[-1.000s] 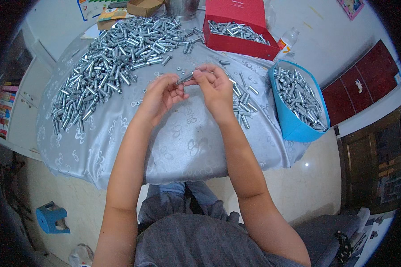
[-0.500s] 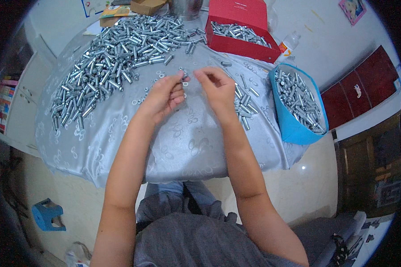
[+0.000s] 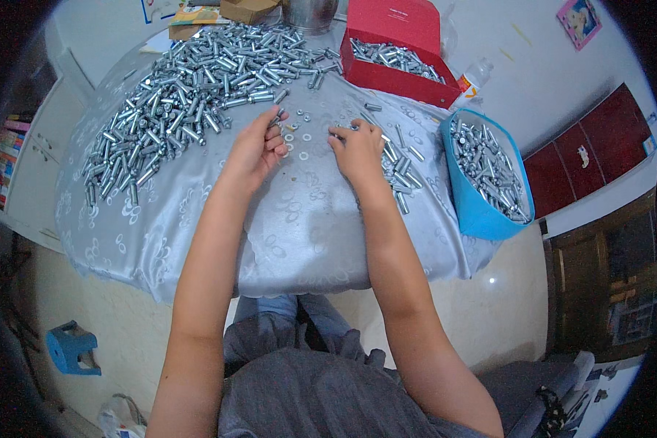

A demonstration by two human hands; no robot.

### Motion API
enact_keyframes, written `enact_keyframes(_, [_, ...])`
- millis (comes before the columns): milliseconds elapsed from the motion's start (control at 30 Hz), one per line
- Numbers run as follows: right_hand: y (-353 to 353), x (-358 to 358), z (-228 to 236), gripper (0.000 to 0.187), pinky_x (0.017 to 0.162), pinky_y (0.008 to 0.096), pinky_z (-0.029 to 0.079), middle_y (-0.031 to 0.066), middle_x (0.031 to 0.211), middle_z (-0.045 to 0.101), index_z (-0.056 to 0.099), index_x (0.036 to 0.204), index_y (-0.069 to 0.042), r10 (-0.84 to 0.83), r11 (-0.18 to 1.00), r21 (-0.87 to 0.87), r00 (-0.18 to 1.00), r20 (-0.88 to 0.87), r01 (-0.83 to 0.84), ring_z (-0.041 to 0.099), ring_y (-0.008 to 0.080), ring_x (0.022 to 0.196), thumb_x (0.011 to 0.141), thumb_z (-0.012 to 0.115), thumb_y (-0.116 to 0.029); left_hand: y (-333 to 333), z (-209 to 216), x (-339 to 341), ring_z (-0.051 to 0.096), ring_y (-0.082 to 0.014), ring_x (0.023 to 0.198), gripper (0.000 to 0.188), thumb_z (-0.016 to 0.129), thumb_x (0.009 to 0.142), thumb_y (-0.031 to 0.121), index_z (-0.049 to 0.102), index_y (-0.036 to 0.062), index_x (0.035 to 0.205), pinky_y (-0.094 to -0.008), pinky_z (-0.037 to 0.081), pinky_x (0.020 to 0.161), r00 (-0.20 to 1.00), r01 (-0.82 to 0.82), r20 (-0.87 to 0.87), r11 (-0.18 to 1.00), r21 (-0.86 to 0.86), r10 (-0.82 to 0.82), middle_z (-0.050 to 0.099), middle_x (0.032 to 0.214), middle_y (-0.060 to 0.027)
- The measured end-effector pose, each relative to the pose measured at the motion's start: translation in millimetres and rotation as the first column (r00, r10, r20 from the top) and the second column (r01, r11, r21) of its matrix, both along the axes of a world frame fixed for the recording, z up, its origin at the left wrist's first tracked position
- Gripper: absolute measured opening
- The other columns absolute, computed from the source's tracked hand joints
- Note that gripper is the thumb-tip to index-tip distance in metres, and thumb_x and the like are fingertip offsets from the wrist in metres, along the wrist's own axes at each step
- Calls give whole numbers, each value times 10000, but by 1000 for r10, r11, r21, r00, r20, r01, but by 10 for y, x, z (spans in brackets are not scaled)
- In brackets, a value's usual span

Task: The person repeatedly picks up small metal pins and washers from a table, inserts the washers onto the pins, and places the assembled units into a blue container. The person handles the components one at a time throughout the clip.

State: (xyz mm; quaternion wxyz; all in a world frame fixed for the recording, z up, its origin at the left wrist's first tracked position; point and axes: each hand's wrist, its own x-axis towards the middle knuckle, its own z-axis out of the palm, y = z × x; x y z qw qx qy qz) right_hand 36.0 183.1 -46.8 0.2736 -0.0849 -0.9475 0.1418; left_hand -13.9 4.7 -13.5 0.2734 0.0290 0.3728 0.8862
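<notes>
My left hand (image 3: 252, 153) is closed, thumb and fingertips pinching a small silver expansion bolt (image 3: 276, 117) by the near edge of a big pile of like bolts (image 3: 190, 87). Just right of it, loose washers (image 3: 305, 137) and small nuts (image 3: 300, 113) lie on the grey cloth. My right hand (image 3: 359, 152) hovers across from it, fingers curled and tips close together; a tiny dark spot shows at the fingertips, too small to name. Beside that hand, at its right, is a smaller group of bolts (image 3: 401, 171).
A red box (image 3: 401, 82) with its lid up holds bolts at the back right. Bolts also fill a blue fabric bin (image 3: 489, 212) at the table's right edge. A plastic bottle (image 3: 476, 77) and a metal bucket (image 3: 308, 16) stand behind. A blue stool (image 3: 73, 349) is on the floor.
My hands have moved apart: the left shifted left with the bolt, the right moved slightly right and down. The nuts and washers between them show more fully.
</notes>
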Motion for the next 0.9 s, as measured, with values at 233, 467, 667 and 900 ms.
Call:
enact_keyframes(233, [6,9,51,173,848,411,315,98,1000,537,680,825,-128,0,997,-75,999,44,3,419,278,1001,666,663,-191,-103,-7,-113,269,-52,466,237,526,851,225,486,11,945,-202,277,444,997,-73,44,992,105,69,278,537,52])
enact_keyframes(467, [8,87,120,197,830,404,314,83,963,550,683,833,-137,-66,998,1,997,46,66,430,264,979,650,673,-210,-241,82,-135,266,-53,459,216,537,844,217,494,17,916,-202,267,444,984,-177,29,974,145,174,286,528,49])
enact_keyframes(667, [40,72,101,187,833,408,315,78,935,566,665,813,-104,-57,998,-16,998,35,58,442,270,966,647,670,-192,-247,107,-135,257,-53,455,212,536,843,215,500,15,902,-202,259,437,977,-215,27,969,121,214,281,525,50])
enact_keyframes(900, [-192,26,312,173,681,254,446,54,799,603,600,872,-18,322,399,-832,909,-266,-385,565,141,730,721,653,-85,-121,126,23,306,-48,478,242,531,818,233,561,-4,859,-202,295,447,977,-169,-179,939,-301,118,324,547,52])
